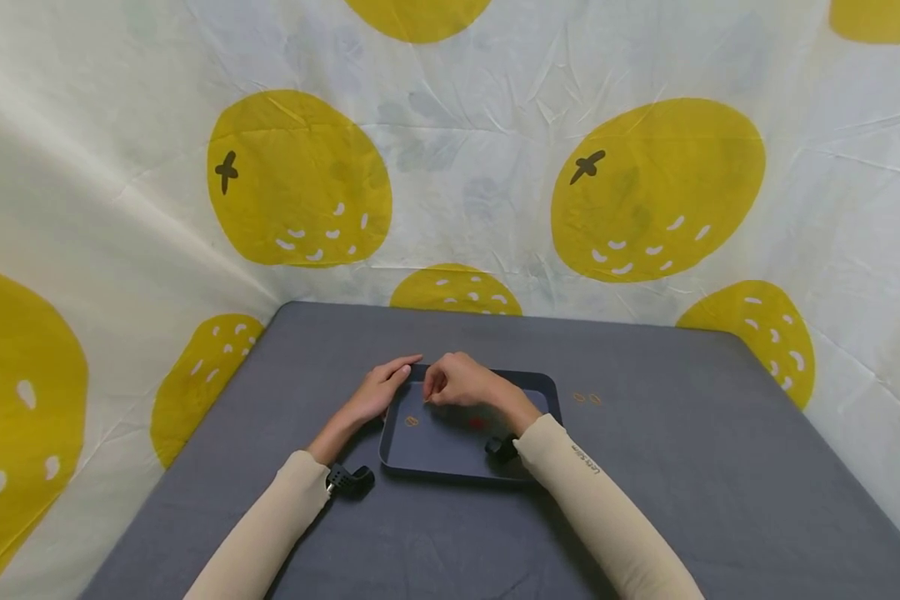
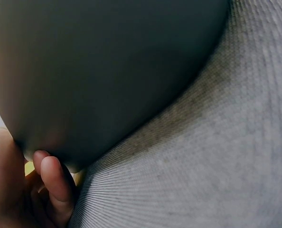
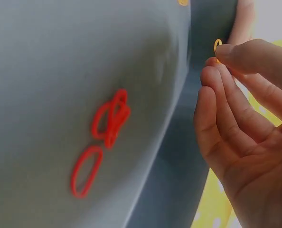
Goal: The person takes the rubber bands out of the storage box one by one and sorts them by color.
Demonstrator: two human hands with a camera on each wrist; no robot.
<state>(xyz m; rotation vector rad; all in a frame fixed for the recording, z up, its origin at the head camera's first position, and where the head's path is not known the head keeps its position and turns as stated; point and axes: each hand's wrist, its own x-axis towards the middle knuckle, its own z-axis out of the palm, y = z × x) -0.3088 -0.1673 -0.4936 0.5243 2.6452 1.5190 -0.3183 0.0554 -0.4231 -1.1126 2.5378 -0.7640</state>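
Observation:
A dark shallow tray [image 1: 435, 454] lies on the grey table. My left hand [image 1: 377, 390] grips its far left corner; in the left wrist view, curled fingers [image 2: 55, 183] meet the tray's wall [image 2: 108, 95]. Over the tray's left part, my right hand [image 1: 457, 382] pinches a small yellow-orange rubber band [image 3: 218, 46] between thumb and fingertips. Below and left of that hand, orange rubber bands [image 1: 412, 422] lie on the tray floor. Several red rubber bands [image 3: 111, 118] form a small overlapping pile in the tray, beside a single red loop [image 3: 86, 172].
Two orange rubber bands [image 1: 587, 398] lie on the table just right of the tray. Grey cloth [image 1: 675, 467] covers the tabletop. A white curtain [image 1: 480, 200] with yellow fruit prints hangs behind and along both sides.

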